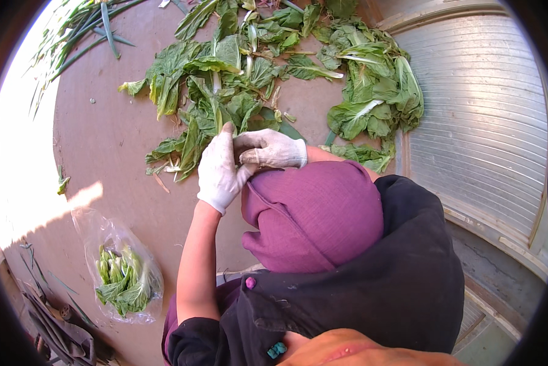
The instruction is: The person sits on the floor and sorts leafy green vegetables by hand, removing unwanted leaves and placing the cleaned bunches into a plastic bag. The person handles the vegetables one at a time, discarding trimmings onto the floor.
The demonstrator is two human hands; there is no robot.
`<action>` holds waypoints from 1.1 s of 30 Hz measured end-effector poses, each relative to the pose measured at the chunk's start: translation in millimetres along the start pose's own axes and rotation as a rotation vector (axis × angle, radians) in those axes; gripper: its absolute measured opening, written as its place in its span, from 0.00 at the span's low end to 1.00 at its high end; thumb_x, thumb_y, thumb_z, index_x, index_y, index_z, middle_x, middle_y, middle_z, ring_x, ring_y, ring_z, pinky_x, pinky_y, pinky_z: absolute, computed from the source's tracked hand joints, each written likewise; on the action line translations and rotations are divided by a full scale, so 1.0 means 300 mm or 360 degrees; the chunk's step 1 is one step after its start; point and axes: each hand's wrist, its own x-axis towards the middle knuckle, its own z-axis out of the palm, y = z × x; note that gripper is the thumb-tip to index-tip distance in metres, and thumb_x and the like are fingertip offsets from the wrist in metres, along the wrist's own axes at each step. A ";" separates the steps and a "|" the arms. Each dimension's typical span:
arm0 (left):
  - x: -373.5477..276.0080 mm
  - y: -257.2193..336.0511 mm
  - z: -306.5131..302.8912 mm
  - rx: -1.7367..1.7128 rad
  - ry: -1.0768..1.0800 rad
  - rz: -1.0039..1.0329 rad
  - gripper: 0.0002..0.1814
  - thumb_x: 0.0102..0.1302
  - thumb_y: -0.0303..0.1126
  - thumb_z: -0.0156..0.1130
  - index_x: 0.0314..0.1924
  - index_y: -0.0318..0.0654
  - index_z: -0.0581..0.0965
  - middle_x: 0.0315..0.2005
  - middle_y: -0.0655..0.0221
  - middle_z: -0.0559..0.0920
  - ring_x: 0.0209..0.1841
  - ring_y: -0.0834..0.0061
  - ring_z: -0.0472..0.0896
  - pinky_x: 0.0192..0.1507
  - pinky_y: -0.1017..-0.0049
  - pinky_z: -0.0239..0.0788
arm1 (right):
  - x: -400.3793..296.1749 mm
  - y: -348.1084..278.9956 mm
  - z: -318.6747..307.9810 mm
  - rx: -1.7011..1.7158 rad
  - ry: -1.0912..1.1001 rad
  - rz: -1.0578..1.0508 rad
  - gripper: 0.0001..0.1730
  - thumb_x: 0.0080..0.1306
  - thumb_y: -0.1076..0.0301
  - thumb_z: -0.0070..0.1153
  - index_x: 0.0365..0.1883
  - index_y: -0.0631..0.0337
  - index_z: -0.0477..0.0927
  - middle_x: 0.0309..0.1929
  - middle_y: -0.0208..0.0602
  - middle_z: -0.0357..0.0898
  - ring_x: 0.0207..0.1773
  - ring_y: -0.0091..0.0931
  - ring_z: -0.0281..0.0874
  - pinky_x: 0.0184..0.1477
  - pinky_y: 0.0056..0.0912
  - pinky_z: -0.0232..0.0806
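Note:
Both my hands wear white knit gloves with soiled fingertips and meet in front of my raised knee, which is covered in purple cloth (pixel 315 210). My left hand (pixel 219 169) points its fingers away from me, its thumb towards the right hand. My right hand (pixel 271 148) is curled, fingers bent towards the left one. Just beyond the fingertips lie loose leafy greens (pixel 201 110) with white stalks, some leaves wilted or yellowed. Whether either hand grips a leaf or stalk is hidden by the gloves.
A larger heap of leafy greens (pixel 370 87) lies against a ribbed metal panel (pixel 475 114) at right. On the left, a clear plastic bag (pixel 153 286) holds greens. Long green onions (pixel 84 36) lie at top left, partly in sunlight. Dark cloth (pixel 59 329) lies at bottom left.

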 end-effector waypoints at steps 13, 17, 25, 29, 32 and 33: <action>-0.120 -0.156 0.223 -0.0327 -0.0490 -0.0354 0.31 0.62 0.45 0.59 0.60 0.35 0.67 0.52 0.56 0.77 0.54 0.58 0.75 0.55 0.68 0.66 | -0.226 -0.100 -0.851 -0.2605 0.1334 0.1977 0.32 0.61 0.58 0.53 0.64 0.51 0.61 0.61 0.44 0.68 0.64 0.38 0.65 0.62 0.52 0.55; -0.093 -0.187 0.193 -0.0248 -0.0174 -0.0446 0.41 0.60 0.44 0.63 0.66 0.33 0.57 0.61 0.51 0.66 0.61 0.59 0.69 0.60 0.70 0.62 | -0.255 0.050 -0.896 -0.2093 0.1680 0.1693 0.30 0.58 0.58 0.52 0.58 0.57 0.65 0.47 0.50 0.78 0.47 0.43 0.78 0.50 0.43 0.69; -0.026 -0.374 0.083 -0.0916 0.0150 -0.0866 0.28 0.60 0.34 0.63 0.59 0.31 0.68 0.53 0.58 0.76 0.54 0.68 0.75 0.58 0.73 0.63 | 0.134 0.112 -0.260 -0.1263 0.1609 0.0162 0.32 0.57 0.59 0.58 0.59 0.57 0.67 0.45 0.48 0.79 0.47 0.42 0.77 0.50 0.39 0.69; 0.001 -0.327 0.034 -0.0974 0.0029 -0.0919 0.19 0.64 0.36 0.58 0.49 0.30 0.74 0.41 0.61 0.82 0.43 0.74 0.80 0.47 0.75 0.70 | 0.094 0.217 -0.212 -0.1366 0.1195 -0.0210 0.27 0.54 0.69 0.55 0.55 0.52 0.73 0.51 0.39 0.76 0.53 0.36 0.75 0.55 0.35 0.67; -0.003 -0.290 0.000 -0.1115 -0.0244 -0.1173 0.15 0.64 0.38 0.57 0.42 0.32 0.78 0.30 0.68 0.82 0.32 0.80 0.77 0.37 0.77 0.70 | 0.013 0.276 -0.264 -0.1358 0.1343 -0.0003 0.28 0.56 0.68 0.57 0.57 0.47 0.72 0.55 0.37 0.75 0.56 0.34 0.75 0.56 0.33 0.68; -0.027 -0.307 0.006 -0.1040 -0.0229 -0.1126 0.15 0.64 0.38 0.57 0.41 0.32 0.78 0.29 0.68 0.82 0.32 0.79 0.78 0.39 0.77 0.70 | -0.005 0.230 -0.288 -0.1034 0.1590 0.0267 0.30 0.60 0.63 0.58 0.61 0.52 0.67 0.57 0.41 0.74 0.57 0.37 0.74 0.57 0.34 0.67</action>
